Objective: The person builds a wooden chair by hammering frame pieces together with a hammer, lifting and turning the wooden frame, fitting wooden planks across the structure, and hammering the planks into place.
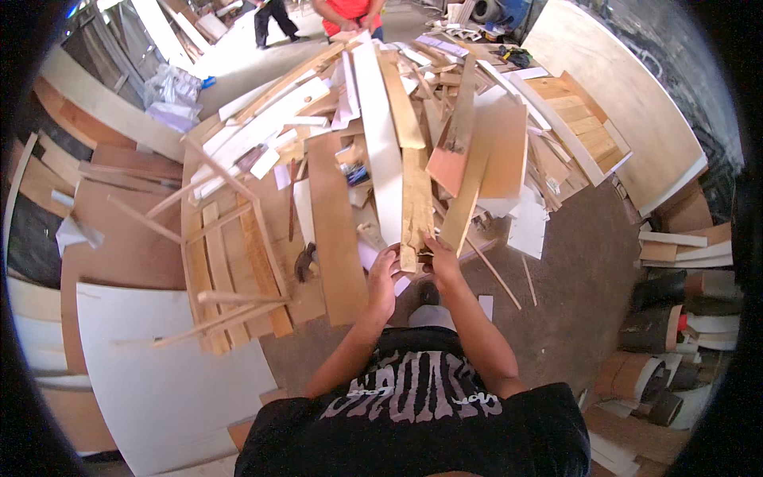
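A pale wooden board (pixel 416 199) points away from me, its near end split and rough. My left hand (pixel 383 285) is closed at the left edge of that end, fingertips against the wood. On the opposite edge, my right hand (pixel 442 262) grips the same board, thumb and fingers near the cracked part. Another narrow plank (pixel 462 208) slants just beyond my right hand. Left of the board lie a long white strip (pixel 377 131) and a wide brown plank (pixel 334 230). A hammer (pixel 304 262) rests on the worktable (pixel 274 219), left of the brown plank.
Offcuts (pixel 445 83) pile high across the table. A wooden slatted frame (pixel 238 270) with sticking-out legs stands at its left end. A large white sheet (pixel 159 374) lies at lower left. Sheets and scraps (pixel 691 318) line the right. A person in red (pixel 350 12) is beyond the table.
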